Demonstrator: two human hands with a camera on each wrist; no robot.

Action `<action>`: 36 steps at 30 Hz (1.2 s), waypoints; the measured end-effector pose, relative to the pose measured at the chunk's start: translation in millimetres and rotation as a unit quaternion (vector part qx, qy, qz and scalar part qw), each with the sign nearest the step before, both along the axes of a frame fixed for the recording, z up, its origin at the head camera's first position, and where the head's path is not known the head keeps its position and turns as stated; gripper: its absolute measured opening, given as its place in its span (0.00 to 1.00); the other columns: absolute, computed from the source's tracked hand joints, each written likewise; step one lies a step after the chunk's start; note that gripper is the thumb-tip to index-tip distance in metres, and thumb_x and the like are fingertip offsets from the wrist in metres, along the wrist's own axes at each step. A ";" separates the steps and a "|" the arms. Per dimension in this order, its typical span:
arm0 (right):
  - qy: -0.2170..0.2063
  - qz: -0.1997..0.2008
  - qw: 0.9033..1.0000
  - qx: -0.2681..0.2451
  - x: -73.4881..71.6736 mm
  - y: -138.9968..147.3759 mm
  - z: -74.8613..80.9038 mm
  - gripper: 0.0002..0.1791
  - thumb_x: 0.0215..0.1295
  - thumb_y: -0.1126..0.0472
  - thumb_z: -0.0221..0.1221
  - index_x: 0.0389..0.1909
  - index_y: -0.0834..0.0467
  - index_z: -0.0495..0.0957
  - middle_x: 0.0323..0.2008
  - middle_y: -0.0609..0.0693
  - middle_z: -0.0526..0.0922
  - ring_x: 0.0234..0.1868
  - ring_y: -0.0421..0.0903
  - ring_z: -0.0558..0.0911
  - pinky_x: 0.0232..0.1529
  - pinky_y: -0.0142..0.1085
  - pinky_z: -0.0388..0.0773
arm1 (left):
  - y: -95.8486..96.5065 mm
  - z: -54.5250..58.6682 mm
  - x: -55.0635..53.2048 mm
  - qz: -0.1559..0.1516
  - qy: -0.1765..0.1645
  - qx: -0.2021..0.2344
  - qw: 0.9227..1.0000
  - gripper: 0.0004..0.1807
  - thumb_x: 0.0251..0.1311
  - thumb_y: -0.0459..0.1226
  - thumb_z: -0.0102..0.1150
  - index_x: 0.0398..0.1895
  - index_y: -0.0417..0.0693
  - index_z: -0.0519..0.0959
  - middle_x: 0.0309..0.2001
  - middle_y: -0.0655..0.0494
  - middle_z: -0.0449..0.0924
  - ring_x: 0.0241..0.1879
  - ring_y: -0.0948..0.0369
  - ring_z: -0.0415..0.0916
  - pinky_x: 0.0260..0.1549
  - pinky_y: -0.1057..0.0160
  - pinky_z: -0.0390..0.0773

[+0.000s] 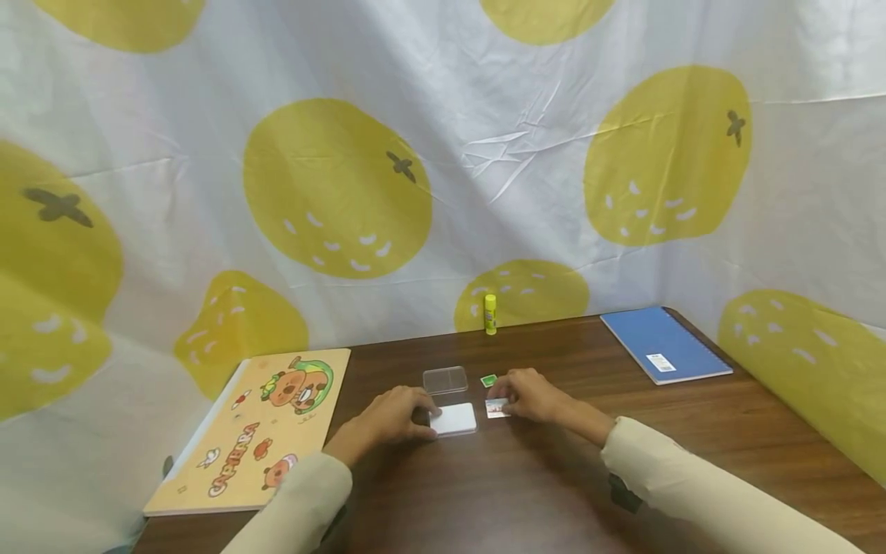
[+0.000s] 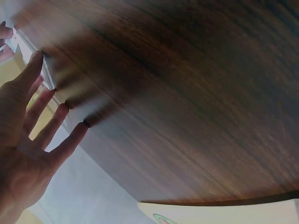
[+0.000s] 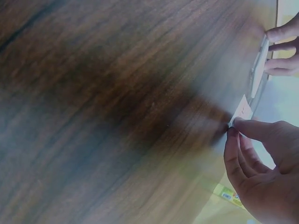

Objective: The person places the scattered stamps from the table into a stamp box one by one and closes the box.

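A clear shallow plastic box (image 1: 458,432) with a white stack in it lies mid-table in the head view. My left hand (image 1: 400,414) rests at its left end, thumb at the near edge and index finger at the far side. In the left wrist view, the other fingers (image 2: 77,135) are spread, their tips down at the table. To the right, my right hand (image 1: 533,395) pinches a small printed picture card (image 1: 495,408) by its right edge. The card (image 3: 243,108) stands tilted in the right wrist view. A small green stamp-like piece (image 1: 488,380) lies just beyond.
Behind the box lies a clear plastic lid (image 1: 445,380). A yellow glue stick (image 1: 490,314) stands at the table's back edge. The capybara-print board (image 1: 252,431) lies at the left, a blue notebook (image 1: 664,345) at the back right. A lemon-print curtain (image 1: 457,208) hangs behind.
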State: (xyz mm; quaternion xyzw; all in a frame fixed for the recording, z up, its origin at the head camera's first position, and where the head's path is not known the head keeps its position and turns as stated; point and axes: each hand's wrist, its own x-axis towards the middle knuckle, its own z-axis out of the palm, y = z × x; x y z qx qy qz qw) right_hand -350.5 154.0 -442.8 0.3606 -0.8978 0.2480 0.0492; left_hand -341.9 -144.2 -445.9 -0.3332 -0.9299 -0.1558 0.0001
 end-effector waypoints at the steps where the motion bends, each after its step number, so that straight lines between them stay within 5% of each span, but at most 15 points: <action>1: -0.004 0.005 1.000 -0.003 -1.3 0.2 -0.4 0.14 0.56 0.76 0.70 0.42 0.61 0.88 0.34 0.55 0.85 0.34 0.48 0.85 0.36 0.33 0.83 | 0.1 0.3 0.2 0.002 -0.001 0.000 1.000 0.17 0.56 0.45 0.78 0.48 0.52 0.89 0.54 0.56 0.86 0.57 0.51 0.81 0.55 0.45 0.79; 13: -0.002 0.064 0.997 -0.045 -9.0 3.5 3.3 0.14 0.55 0.79 0.68 0.41 0.63 0.86 0.32 0.56 0.87 0.30 0.43 0.86 0.33 0.32 0.83 | -1.6 2.5 0.9 0.007 -0.006 -0.002 1.000 0.18 0.55 0.47 0.79 0.49 0.55 0.89 0.56 0.56 0.86 0.59 0.51 0.80 0.55 0.44 0.80; 36: -0.077 0.064 0.993 -0.061 -6.3 -37.9 5.2 0.11 0.61 0.77 0.67 0.43 0.65 0.87 0.36 0.58 0.89 0.36 0.52 0.89 0.38 0.31 0.84 | -1.2 4.0 -0.3 0.019 -0.006 -0.004 1.000 0.20 0.54 0.49 0.79 0.50 0.56 0.90 0.54 0.57 0.87 0.56 0.54 0.82 0.56 0.48 0.80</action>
